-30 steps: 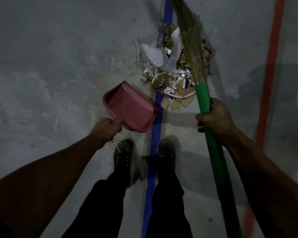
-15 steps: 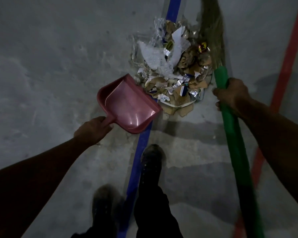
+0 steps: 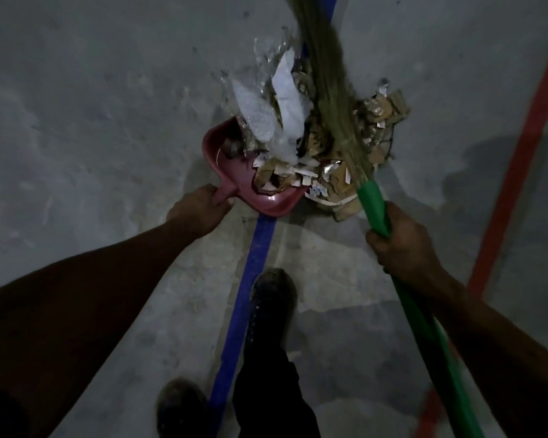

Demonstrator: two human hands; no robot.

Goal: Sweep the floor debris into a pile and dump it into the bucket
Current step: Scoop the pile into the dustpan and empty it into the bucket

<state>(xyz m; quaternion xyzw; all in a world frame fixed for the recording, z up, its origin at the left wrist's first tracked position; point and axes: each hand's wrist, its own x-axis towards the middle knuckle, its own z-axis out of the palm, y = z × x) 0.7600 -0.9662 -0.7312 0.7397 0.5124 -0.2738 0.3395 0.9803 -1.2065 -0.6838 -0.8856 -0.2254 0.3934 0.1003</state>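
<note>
On the dim grey concrete floor (image 3: 92, 153), crossed by a blue line (image 3: 260, 245) and a red line (image 3: 519, 147), debris (image 3: 301, 147) spilled into the dustpan (image 3: 231, 172); the left hand (image 3: 200, 210) kept its grip clamped on the pan's handle, the right hand (image 3: 402, 245) on the broom (image 3: 374, 203).

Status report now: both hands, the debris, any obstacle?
Left hand grips pink dustpan; right hand grips green broom. Debris pile partly in pan. No bucket in view.

Pink dustpan (image 3: 276, 202), green broom handle (image 3: 375, 205), tan bristles (image 3: 332, 90), blue floor stripe (image 3: 250, 270), red floor stripe (image 3: 516, 172)
</note>
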